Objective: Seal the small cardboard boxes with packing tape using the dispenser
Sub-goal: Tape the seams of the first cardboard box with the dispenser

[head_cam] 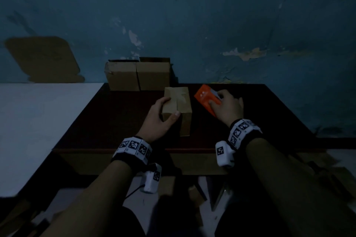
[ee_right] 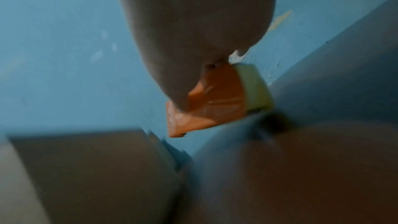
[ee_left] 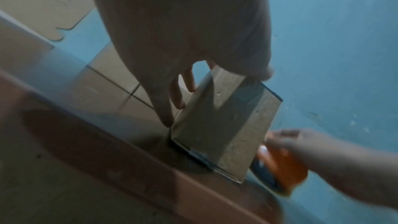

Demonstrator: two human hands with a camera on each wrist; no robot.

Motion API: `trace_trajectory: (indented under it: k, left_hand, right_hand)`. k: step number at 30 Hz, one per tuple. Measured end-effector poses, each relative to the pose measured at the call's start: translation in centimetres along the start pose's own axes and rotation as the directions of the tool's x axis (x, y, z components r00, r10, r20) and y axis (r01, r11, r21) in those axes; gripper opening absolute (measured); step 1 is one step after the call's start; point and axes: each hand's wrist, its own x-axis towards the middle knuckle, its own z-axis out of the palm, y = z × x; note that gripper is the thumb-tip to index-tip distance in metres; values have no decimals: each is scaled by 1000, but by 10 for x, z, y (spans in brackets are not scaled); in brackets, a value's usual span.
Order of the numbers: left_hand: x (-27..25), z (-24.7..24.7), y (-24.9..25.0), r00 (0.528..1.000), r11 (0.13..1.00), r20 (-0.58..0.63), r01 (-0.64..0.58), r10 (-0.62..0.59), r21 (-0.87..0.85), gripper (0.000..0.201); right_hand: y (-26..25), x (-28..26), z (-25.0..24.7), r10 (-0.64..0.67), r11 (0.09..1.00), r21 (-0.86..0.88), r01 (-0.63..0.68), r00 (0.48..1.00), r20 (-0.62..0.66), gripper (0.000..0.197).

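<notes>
Cardboard box (head_cam: 178, 106) stands on the table (head_cam: 119, 121), flaps folded, gripped by my left hand (head_cam: 160, 119); my right hand (head_cam: 227, 107) clasps the orange dispenser (head_cam: 205, 98) just beside it (no top tape yet, seemingly).

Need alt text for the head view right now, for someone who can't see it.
On a dark table, the left hand grips a small cardboard box while the right hand holds an orange tape dispenser just right of it. Two more boxes stand behind, against a blue wall.
</notes>
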Motion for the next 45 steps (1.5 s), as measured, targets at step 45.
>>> trace_trajectory:
  k: [45]
  left_hand:
    - [-22, -28, 76, 983, 976, -81, 154, -167, -151, 35]
  right_hand:
    - [-71, 10, -99, -399, 916, 177, 359, 785, 474, 22]
